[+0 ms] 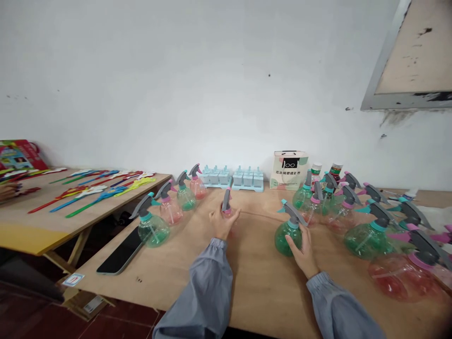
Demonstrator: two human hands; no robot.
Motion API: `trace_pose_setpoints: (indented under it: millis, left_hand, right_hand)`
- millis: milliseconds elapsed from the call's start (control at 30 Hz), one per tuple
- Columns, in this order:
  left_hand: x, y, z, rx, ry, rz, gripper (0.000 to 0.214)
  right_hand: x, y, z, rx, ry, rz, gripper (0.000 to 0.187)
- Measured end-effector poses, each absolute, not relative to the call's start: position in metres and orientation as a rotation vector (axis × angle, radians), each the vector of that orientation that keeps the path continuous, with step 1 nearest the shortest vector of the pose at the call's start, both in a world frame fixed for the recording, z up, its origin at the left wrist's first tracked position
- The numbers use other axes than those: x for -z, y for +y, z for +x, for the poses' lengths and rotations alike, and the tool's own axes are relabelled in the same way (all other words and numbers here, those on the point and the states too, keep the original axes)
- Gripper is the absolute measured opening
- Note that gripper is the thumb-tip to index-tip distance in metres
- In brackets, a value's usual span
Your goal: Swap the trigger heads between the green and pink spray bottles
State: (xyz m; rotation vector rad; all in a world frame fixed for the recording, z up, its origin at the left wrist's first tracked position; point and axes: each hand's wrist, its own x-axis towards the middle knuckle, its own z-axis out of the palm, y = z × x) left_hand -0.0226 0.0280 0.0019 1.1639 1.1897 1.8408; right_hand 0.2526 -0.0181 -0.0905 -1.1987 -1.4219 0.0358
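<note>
My left hand (221, 223) is closed around the neck of a spray bottle with a grey and pink trigger head (226, 200); the hand hides most of its body. On the right, my right hand (306, 254) grips a green spray bottle (284, 238) by its side, its grey and turquoise head upright. To the left stand a pink spray bottle (171, 210) and a green one (153, 230), with two more behind them. Several green and pink spray bottles crowd the table's right side, among them a large pink one (399, 278) close to me.
A black phone (122, 252) lies at the table's left edge. Along the wall stand pale blue ice-pop moulds (247, 179) and a paper bag (288, 172). Across a gap, another table (52, 226) holds colourful plastic sticks (95, 200); another person's hand (7, 191) shows at its far left.
</note>
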Motion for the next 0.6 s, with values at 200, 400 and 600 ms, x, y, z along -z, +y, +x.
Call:
trace_pose_setpoints:
  millis: [200,400,600]
  left_hand:
    - [0.030,0.017,-0.031,-1.766,1.702,1.597,0.075]
    - [0.040,0.045,-0.052,-1.634,1.673,1.638,0.066]
    - [0.024,0.113,-0.091,-1.641,1.835,1.648,0.063]
  right_hand:
    - [0.090,-0.018,0.253,-0.042,-1.433,-1.180,0.048]
    - [0.090,-0.018,0.252,-0.043,-1.422,-1.176,0.048]
    - [0.090,-0.019,0.252,-0.054,-1.415,-1.184,0.047]
